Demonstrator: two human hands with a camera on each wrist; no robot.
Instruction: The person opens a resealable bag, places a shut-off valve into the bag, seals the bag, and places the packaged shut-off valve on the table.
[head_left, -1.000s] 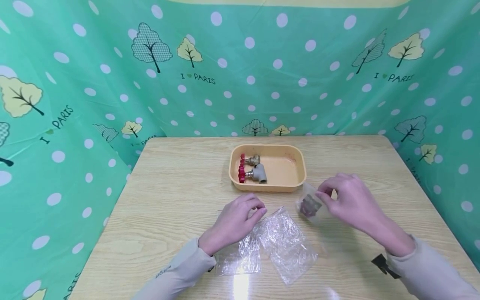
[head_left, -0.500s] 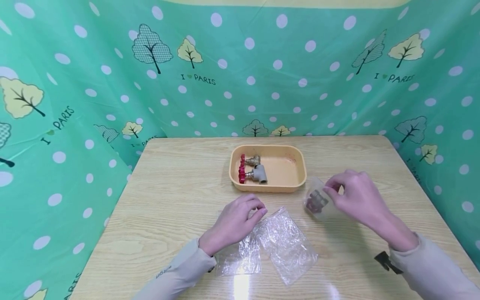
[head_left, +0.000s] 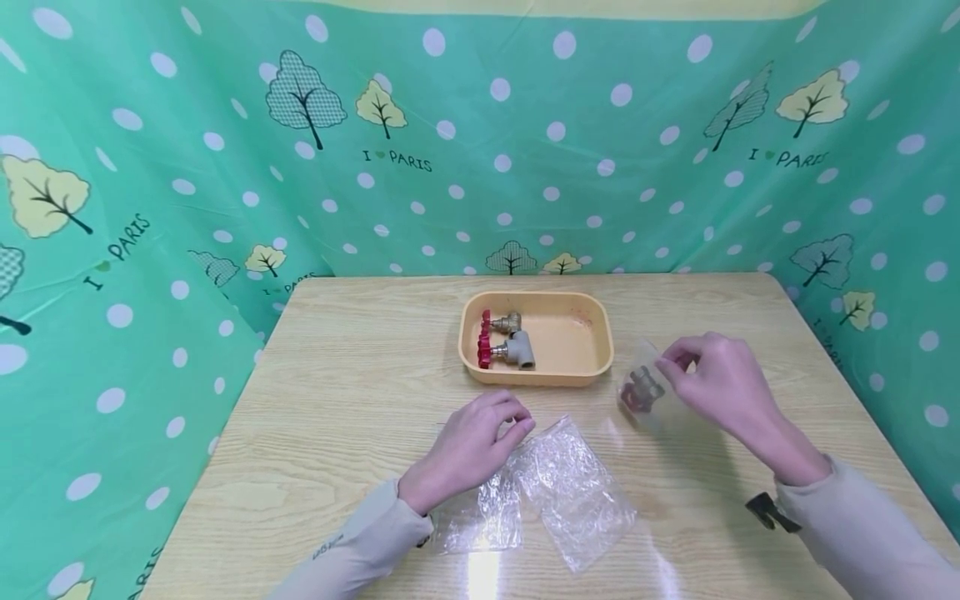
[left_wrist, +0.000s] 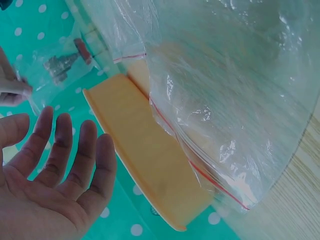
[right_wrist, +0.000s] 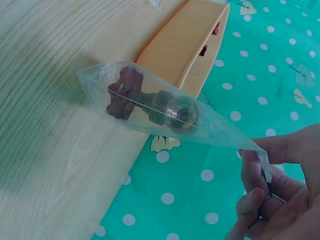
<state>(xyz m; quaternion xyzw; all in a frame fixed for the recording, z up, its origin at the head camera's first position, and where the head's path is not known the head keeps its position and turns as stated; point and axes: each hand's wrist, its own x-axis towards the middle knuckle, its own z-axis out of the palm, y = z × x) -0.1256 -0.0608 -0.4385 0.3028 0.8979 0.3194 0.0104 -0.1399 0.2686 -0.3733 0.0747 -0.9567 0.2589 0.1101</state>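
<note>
My right hand (head_left: 716, 387) pinches the top corner of a clear plastic bag (right_wrist: 220, 131) between thumb and fingertips. Inside that bag lies a metal valve with a dark red handwheel (right_wrist: 122, 92), hanging right of the tan tray. My left hand (head_left: 468, 450) holds nothing; its fingers are relaxed and slightly bent in the left wrist view. Under and beside it, two flat clear zip bags (head_left: 573, 492) lie on the table, with red seal lines (left_wrist: 215, 182) showing close up.
The tan plastic tray (head_left: 570, 379) stands toward the back of the wooden table (head_left: 322, 400). At its left end lie a brass valve (head_left: 510, 322) and a grey tee-shaped valve (head_left: 519, 350), both with red handwheels. A green dotted curtain (head_left: 480, 208) surrounds the table.
My right hand has moved a little right and away from me, carrying the bagged valve farther from the loose bags. The left hand and the tray have stayed put.
</note>
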